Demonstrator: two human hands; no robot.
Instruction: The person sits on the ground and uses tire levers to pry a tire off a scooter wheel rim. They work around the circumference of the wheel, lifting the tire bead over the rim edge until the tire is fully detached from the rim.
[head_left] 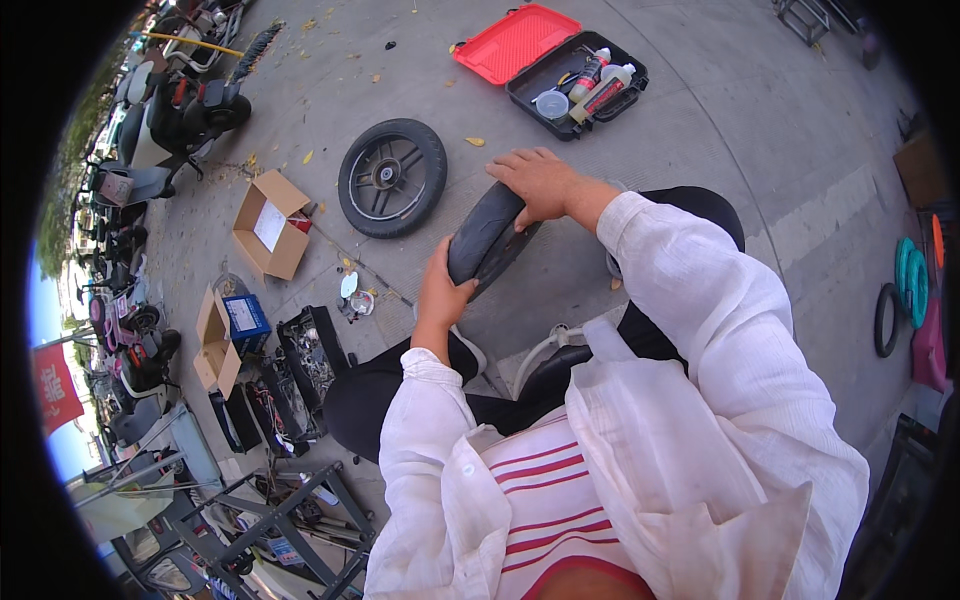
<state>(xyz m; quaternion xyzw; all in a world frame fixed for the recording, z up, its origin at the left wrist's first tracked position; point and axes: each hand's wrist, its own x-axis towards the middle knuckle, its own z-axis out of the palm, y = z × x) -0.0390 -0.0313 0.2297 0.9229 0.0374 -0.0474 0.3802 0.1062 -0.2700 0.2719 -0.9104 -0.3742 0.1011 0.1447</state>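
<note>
A black scooter tyre (pixel 487 232) stands tilted in front of me between my two hands. My left hand (pixel 440 298) is wrapped round its lower left side, with the thumb on the tread. Over the upper right side curls my right hand (pixel 543 186), its fingers spread along the tread and sidewall. Whether a rim sits inside this tyre is hard to make out. Just beyond my hands, a black wheel with a spoked rim and tyre (pixel 392 178) lies flat on the concrete.
An open red and black toolbox (pixel 578 90) holds bottles and a tub. At left are cardboard boxes (pixel 270 225), a blue box (pixel 246 322) and a black tray of small parts (pixel 312 352). Parked scooters (pixel 185 115) line the left; a metal frame (pixel 290 530) stands lower left.
</note>
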